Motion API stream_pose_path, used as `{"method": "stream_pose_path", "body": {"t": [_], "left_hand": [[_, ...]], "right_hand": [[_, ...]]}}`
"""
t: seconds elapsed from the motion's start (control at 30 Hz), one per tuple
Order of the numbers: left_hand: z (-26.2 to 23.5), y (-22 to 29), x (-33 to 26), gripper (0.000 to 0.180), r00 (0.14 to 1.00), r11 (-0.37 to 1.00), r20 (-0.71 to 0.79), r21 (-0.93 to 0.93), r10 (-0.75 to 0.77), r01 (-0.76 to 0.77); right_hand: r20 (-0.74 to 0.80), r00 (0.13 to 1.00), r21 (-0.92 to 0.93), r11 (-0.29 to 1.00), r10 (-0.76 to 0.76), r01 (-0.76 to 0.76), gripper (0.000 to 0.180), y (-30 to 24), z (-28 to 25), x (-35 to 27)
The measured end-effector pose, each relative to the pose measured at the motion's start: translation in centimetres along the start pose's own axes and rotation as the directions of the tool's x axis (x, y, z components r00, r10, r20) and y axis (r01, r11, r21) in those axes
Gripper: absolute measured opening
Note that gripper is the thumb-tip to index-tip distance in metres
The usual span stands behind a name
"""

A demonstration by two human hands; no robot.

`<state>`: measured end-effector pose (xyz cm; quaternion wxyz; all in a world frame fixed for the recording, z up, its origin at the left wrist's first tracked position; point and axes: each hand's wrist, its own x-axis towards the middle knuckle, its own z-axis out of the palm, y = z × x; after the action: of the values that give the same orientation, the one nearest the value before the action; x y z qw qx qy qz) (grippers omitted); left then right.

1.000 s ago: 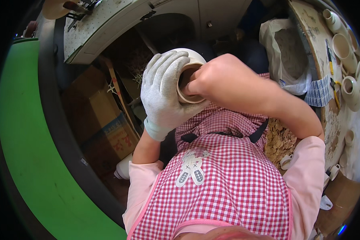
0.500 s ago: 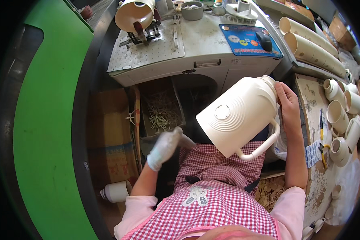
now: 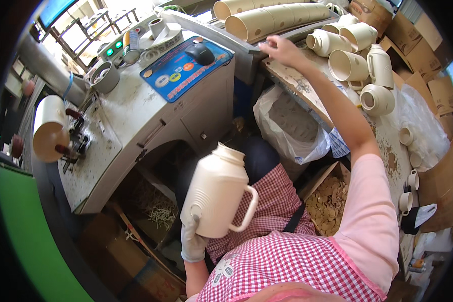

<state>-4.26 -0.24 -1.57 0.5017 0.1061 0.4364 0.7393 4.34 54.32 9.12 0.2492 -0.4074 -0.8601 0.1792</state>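
Observation:
My left hand [image 3: 192, 240], in a white glove, grips the bottom of a cream ribbed jug [image 3: 216, 194] with a looped handle. The jug is held upright over my lap and checked apron. My bare right hand [image 3: 278, 49] is stretched far forward. Its fingers rest on the far end of a stained wooden board [image 3: 299, 88], beside long cream tubes [image 3: 267, 17]. Nothing shows in that hand.
More cream jugs and pots [image 3: 380, 65] stand on the bench at right, with small cups [image 3: 411, 178] nearer me. A white sack [image 3: 292, 126] and a box of pale discs [image 3: 329, 201] sit below. A grey machine table [image 3: 136, 108] carries a blue panel [image 3: 183, 63] and a clamped cylinder [image 3: 49, 128].
The jug passed from my right hand to my left and came down toward my lap. My right hand let go and reached out to the board by the tubes.

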Motion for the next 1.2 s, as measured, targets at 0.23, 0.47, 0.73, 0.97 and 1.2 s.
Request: {"method": "stream_pose_path", "body": {"t": [0.23, 0.47, 0.73, 0.97, 1.2], "left_hand": [[2.2, 0.4, 4.5, 0.071, 0.989, 0.984, 0.000, 0.106, -0.145, 0.145], [3.7, 1.0, 5.5, 0.073, 0.985, 0.984, -0.105, 0.093, -0.139, 0.149], [2.8, -0.1, 5.3, 0.060, 0.996, 0.996, -0.054, 0.061, -0.065, 0.069], [2.7, -1.2, 3.9, 0.037, 0.998, 0.994, 0.043, 0.100, 0.039, -0.044], [3.5, -2.4, 3.2, 0.049, 0.993, 0.954, -0.010, 0.278, 0.122, -0.114]], "right_hand": [[-0.145, 0.975, -0.442, 0.871, 0.165, -0.213, 0.076, 1.1, 7.5, 15.7], [-0.285, 0.956, -0.452, 0.889, -0.064, -0.076, 0.035, 2.7, 3.9, 22.0], [-0.376, 0.914, -0.330, 0.944, -0.153, 0.022, 0.034, 7.8, -5.8, 12.4], [-0.430, 0.868, 0.499, 0.867, 0.249, -0.002, 0.031, 16.0, -17.2, -8.3], [-0.541, 0.338, 0.807, 0.589, 0.770, -0.050, 0.026, 34.0, -30.9, -21.6]]}}
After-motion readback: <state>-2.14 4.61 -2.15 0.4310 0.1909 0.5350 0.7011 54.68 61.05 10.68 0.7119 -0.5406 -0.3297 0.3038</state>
